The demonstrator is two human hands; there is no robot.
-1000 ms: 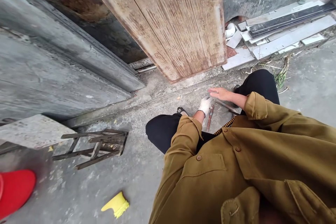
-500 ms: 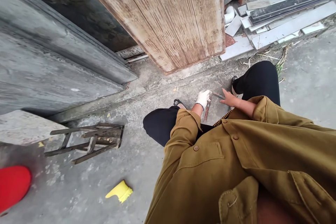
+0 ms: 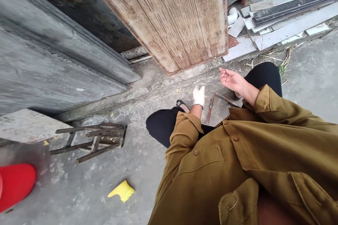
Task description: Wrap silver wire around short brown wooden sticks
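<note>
My left hand (image 3: 199, 95), in a white glove, is closed around a small greyish, rounded thing (image 3: 201, 85) that shows past its fingertips; its kind is unclear. My right hand (image 3: 231, 79) is bare, raised to the right of the glove with the palm turned up and fingers curled together. Anything pinched in it is too small to make out. On the concrete between my knees lie two thin stick-like tools, a reddish-brown one (image 3: 210, 110) beside the glove and a darker one (image 3: 226, 99) below my right hand. Neither hand touches them.
A worn wooden panel (image 3: 182, 24) stands ahead against the wall. Tile strips (image 3: 290, 21) are stacked at the right. On the left are a small wooden step frame (image 3: 97, 139), a yellow scrap (image 3: 123, 190), a red rounded object (image 3: 18, 186) and grey boards (image 3: 66, 59).
My right hand has lifted away from the dark stick and turned palm up. My left hand has shifted slightly left and forward, off the reddish stick, and a greyish thing now shows in it.
</note>
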